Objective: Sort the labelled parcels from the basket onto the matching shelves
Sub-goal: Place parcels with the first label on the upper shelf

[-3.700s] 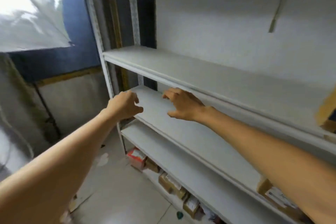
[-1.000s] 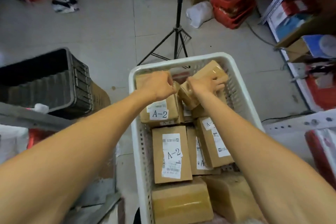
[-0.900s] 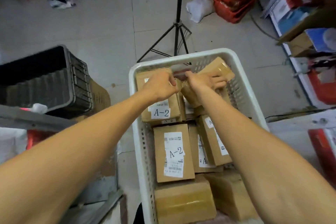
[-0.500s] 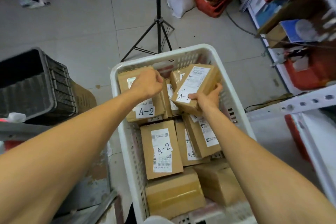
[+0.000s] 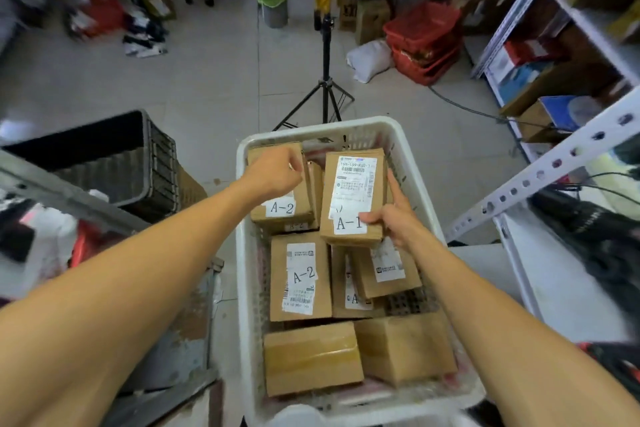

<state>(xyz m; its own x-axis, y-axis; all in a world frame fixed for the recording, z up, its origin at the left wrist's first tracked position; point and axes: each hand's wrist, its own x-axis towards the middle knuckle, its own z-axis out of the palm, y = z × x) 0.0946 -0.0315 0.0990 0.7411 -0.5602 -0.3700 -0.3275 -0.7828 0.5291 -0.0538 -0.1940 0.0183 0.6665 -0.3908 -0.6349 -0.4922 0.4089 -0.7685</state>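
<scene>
A white plastic basket (image 5: 246,253) below me holds several brown cardboard parcels. My right hand (image 5: 393,218) grips a parcel labelled A-1 (image 5: 353,198), raised above the others with its label facing up. My left hand (image 5: 273,173) lies with curled fingers on the far-left parcel marked A-2 (image 5: 282,210); whether it grips the box I cannot tell. Another A-2 parcel (image 5: 299,277) lies flat in the basket's middle. Two unlabelled boxes (image 5: 311,357) fill the near end.
A white metal shelf post (image 5: 540,177) slants across the right, with stocked shelves (image 5: 554,87) behind it. A black crate (image 5: 114,156) sits at the left. A tripod (image 5: 323,80) stands beyond the basket, with red baskets (image 5: 422,42) and clutter on the floor further off.
I turned from the empty shelves to the basket. My right hand has lifted the A-1 parcel and turned its label upward. My left hand stays on the far-left A-2 parcel.
</scene>
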